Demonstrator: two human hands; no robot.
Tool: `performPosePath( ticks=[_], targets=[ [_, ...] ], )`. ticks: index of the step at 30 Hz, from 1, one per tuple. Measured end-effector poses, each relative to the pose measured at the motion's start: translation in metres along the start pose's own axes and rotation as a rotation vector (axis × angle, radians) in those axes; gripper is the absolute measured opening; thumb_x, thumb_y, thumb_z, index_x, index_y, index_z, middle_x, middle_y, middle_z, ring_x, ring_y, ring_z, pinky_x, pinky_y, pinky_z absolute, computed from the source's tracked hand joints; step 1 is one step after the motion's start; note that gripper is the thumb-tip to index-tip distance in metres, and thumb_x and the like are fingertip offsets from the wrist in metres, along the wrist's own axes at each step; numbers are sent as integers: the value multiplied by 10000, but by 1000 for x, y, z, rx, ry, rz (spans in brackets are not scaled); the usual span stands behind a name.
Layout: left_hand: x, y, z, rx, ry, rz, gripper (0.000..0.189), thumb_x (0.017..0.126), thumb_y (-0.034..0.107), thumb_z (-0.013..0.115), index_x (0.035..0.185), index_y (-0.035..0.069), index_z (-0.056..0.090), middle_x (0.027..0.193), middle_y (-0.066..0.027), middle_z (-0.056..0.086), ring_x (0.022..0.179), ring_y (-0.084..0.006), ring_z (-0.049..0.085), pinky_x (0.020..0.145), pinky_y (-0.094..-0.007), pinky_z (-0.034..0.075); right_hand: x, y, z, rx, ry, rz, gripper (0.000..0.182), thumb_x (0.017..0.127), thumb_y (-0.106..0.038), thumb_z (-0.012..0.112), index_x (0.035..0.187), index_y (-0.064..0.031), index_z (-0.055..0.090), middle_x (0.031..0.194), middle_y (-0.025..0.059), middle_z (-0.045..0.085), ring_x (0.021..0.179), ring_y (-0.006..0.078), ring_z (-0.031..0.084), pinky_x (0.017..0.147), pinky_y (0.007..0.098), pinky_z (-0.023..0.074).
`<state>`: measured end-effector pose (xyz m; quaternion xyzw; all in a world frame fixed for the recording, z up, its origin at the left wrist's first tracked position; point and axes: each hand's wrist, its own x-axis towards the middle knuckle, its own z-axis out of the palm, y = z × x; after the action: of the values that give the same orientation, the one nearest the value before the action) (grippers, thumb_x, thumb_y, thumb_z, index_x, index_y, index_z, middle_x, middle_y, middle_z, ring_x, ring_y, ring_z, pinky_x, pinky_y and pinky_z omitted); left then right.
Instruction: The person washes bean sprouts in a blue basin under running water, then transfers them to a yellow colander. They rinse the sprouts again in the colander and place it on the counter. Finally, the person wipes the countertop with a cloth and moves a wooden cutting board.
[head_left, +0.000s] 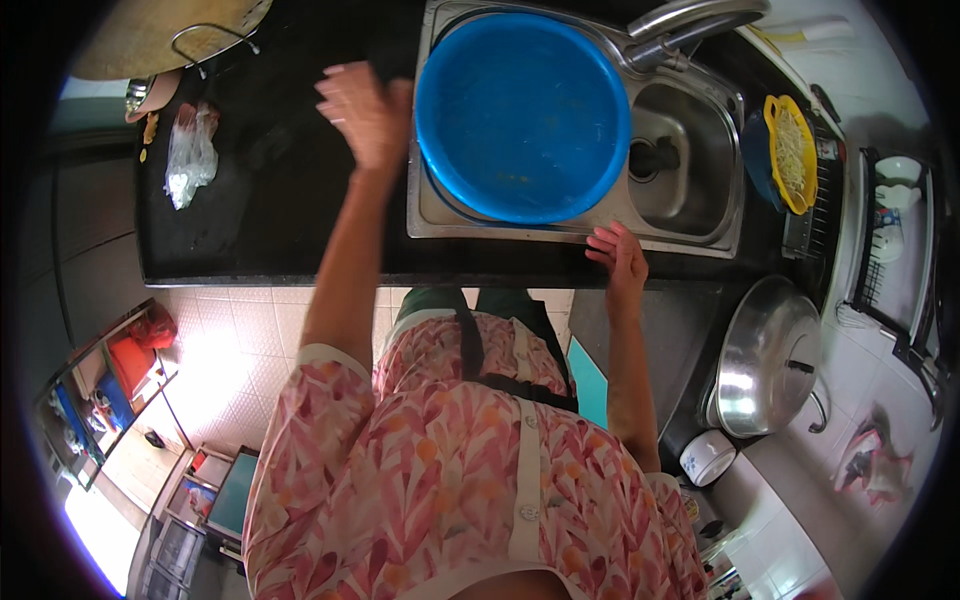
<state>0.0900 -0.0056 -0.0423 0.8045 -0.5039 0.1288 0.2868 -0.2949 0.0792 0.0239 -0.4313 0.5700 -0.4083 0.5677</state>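
Observation:
A wide blue plastic basin (523, 120) sits over the left part of a stainless steel sink (724, 135), with specks on its bottom; whether it holds water I cannot tell. My left hand (365, 112), slightly blurred, is just left of the basin over the black countertop, fingers spread and nothing in it. Near the sink's front edge, my right hand (619, 255) hangs below the basin's right side, its fingers slightly bent and apart, holding nothing. The curved metal faucet (664, 41) rises behind the sink's uncovered drain bowl.
A knotted clear plastic bag (192, 154) lies on the black countertop (277, 225) at left. Right of the sink, a yellow basket (776, 135) holds what look like bean sprouts. A large lidded metal pan (765, 360) and a white pot (706, 457) stand lower right, near a dish rack (862, 225).

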Motion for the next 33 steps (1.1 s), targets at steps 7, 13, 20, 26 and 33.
performPosePath(
  ticks=[7,13,20,26,33],
  targets=[
    [51,-23,11,-238,-353,-342,642,946,569,243,1285,63,444,1358,-207,411,1251,-360,395,1022,-475,309,20,1,3,50,32,113,454,988,-328,417,1221,57,482,1046,185,618,882,231,639,751,330,536],
    [-19,138,9,-365,-679,390,658,918,544,393,1431,139,313,1501,-120,255,1406,-306,163,1135,-500,106,59,6,19,-45,-119,-26,410,980,-306,453,1205,33,502,1061,177,616,914,249,630,782,343,522],
    [-31,158,-52,-372,-859,400,578,915,438,504,1387,124,388,1474,-132,302,1390,-327,214,1115,-530,197,96,-16,50,-652,-371,-350,470,946,-241,512,1336,-2,403,1308,215,456,1122,324,528,881,398,477],
    [0,36,-111,-196,-408,34,532,840,226,630,1317,74,450,1383,-180,415,1290,-336,388,1075,-450,306,101,-33,27,-600,-371,-384,480,943,-214,505,1355,-4,376,1375,202,383,1154,320,502,882,401,470],
    [15,-163,-180,-17,-44,-439,457,793,200,655,1207,40,546,1107,-203,601,1010,-386,576,891,-409,467,107,-7,-4,-409,-199,-211,422,947,-197,518,1313,-6,432,1212,169,527,1079,285,562,837,358,480]
  ],
)
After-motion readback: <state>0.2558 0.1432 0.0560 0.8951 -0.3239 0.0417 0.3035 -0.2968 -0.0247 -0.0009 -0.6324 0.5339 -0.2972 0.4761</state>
